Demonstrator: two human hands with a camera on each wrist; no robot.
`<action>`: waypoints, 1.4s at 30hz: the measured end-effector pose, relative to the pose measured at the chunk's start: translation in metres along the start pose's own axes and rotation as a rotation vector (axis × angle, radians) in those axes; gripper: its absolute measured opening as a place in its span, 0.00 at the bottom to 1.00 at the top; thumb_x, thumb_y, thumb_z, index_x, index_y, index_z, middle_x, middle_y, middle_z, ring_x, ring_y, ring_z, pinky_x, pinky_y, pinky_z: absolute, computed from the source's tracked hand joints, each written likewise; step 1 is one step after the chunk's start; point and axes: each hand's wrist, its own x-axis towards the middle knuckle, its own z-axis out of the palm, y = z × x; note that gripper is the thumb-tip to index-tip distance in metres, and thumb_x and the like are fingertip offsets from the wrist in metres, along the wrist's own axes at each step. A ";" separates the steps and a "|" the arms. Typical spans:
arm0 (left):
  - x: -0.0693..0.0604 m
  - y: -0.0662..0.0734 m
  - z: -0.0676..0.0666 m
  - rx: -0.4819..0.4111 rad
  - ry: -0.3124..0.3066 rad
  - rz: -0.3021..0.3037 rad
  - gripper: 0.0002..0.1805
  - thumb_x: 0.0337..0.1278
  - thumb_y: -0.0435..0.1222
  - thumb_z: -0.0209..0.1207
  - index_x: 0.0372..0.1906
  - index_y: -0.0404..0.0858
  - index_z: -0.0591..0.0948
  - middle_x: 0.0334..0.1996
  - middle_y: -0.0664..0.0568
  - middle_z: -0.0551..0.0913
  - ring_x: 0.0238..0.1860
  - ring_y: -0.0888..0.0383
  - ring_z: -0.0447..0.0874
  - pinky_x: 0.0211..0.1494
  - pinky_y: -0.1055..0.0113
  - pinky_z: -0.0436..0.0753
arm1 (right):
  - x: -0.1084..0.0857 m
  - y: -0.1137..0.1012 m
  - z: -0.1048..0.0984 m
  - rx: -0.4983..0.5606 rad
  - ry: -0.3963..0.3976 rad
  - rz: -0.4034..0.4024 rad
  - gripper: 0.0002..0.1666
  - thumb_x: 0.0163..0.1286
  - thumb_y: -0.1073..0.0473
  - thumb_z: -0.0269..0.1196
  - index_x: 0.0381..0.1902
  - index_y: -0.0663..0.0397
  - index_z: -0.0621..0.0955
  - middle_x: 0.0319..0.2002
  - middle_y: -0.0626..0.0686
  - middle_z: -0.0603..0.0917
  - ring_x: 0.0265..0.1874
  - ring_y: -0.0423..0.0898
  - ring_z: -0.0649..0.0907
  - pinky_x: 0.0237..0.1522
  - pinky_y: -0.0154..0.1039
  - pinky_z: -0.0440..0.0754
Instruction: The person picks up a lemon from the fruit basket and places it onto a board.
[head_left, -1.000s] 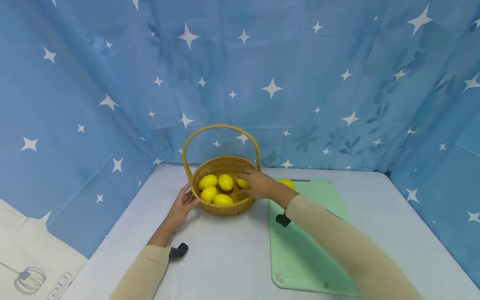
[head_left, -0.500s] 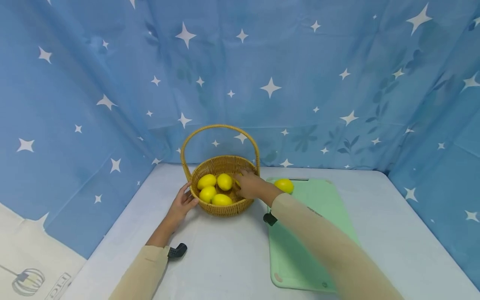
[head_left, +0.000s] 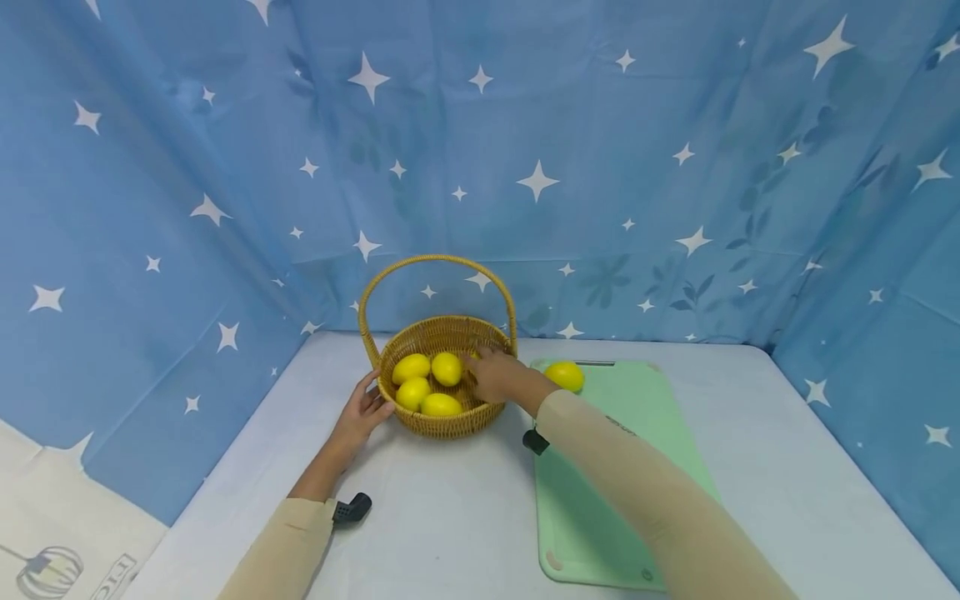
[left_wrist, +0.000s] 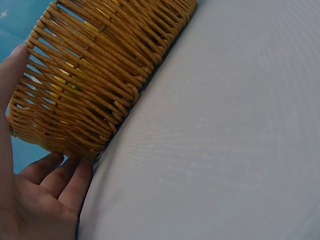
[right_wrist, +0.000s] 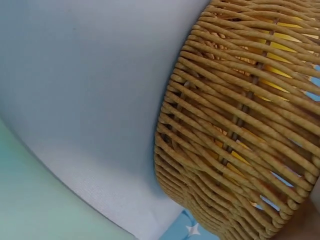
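A woven basket point(head_left: 450, 427) with a tall arched handle stands on the table, several yellow lemons point(head_left: 441, 405) lying inside. My left hand point(head_left: 362, 412) holds the basket's left side, thumb at the rim and fingers against the outer wall; in the left wrist view these fingers point(left_wrist: 70, 182) touch the weave low down. Reaching over the right rim, my right hand point(head_left: 498, 377) has its fingers around a lemon point(head_left: 474, 356), which is mostly hidden. Through the slats in the right wrist view, yellow shows behind the basket wall point(right_wrist: 235, 110).
To the right, a pale green cutting board point(head_left: 592, 517) lies flat under my right forearm. One more lemon point(head_left: 565, 376) rests near its far left corner. A blue curtain point(head_left: 540, 233) with white stars encloses the back and sides of the white table point(head_left: 442, 525).
My right hand has moved slightly left and deeper into the basket with its lemon, now more hidden. The lemon on the board has come into fuller view. My left hand stays at the basket.
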 end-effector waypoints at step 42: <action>0.001 -0.007 -0.003 0.019 0.007 0.004 0.43 0.68 0.37 0.59 0.78 0.46 0.47 0.74 0.34 0.50 0.73 0.39 0.50 0.69 0.48 0.60 | -0.009 -0.019 -0.015 -0.189 -0.018 -0.008 0.34 0.73 0.61 0.58 0.74 0.37 0.65 0.73 0.60 0.57 0.68 0.62 0.64 0.62 0.61 0.68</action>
